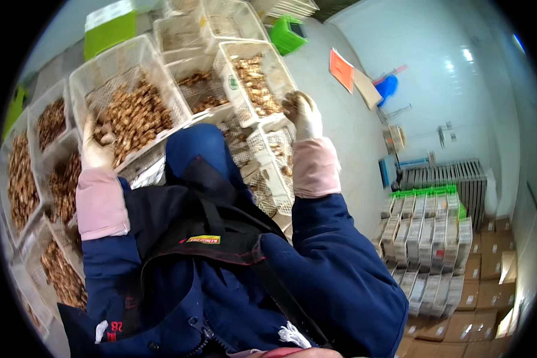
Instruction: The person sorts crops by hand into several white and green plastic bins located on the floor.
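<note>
My left hand (97, 145), in a pale glove, reaches into a large white plastic crate (164, 83) at its left side. It touches the heap of small brown pieces (138, 112), perhaps mushrooms or roots; whether it grips any cannot be told. At the near right corner of a smaller white crate (237, 96), my right hand (305, 114), also gloved, is closed around some dark brown pieces (290, 104). More of these brown pieces (255, 85) lie in that crate. Between the two crates stands another mesh crate (179, 67), lower down, with fewer pieces.
More filled crates (20, 179) stand along the left. A green bin (288, 36) is at the top, near an orange sheet (341, 69) on the grey floor. Stacked white crates (423, 237) and cardboard boxes (492, 291) are at the right. My knee is between my hands.
</note>
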Tool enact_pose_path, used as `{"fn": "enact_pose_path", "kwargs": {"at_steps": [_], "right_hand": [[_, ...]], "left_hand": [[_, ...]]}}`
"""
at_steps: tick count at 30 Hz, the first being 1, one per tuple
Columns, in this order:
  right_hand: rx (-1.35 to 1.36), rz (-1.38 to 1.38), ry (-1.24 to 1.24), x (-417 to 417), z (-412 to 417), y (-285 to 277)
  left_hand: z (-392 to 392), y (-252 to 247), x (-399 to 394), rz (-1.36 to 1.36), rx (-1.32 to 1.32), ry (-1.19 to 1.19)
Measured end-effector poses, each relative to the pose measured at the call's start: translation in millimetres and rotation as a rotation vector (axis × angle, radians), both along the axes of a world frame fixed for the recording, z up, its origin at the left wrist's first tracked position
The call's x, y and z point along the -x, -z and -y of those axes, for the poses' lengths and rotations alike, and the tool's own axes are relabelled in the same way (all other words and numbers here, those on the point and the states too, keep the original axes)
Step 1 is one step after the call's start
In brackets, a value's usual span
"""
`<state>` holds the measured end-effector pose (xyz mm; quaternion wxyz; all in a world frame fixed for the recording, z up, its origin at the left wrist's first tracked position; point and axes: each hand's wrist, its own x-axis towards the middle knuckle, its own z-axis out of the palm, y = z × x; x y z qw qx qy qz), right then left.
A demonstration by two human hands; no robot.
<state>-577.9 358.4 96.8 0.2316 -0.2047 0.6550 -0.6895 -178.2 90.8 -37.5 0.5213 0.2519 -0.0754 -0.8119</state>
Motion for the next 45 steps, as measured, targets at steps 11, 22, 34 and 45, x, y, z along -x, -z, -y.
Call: {"fn": "enact_pose_path", "kwargs": {"at_steps": [11, 22, 34, 45], "right_hand": [[0.669, -0.183, 0.867, 62.8, -359.1, -83.3], [0.351, 0.02, -0.008, -9.4, -79.3, -39.9], [0.169, 0.377, -0.931, -232.6, 158.2, 59.4], [-0.076, -0.947, -1.093, -289.8, 214.8, 87.8]], "left_hand": [[16.5, 50.9, -31.5, 0.009, -0.031, 0.034], [-31.9, 0.6, -69.4, 0.02, -0.13, -0.123], [-61.3, -23.2, -84.8, 0.094, 0.013, -0.067], [-54.3, -16.8, -63.0, 0.424, 0.134, 0.137]]}}
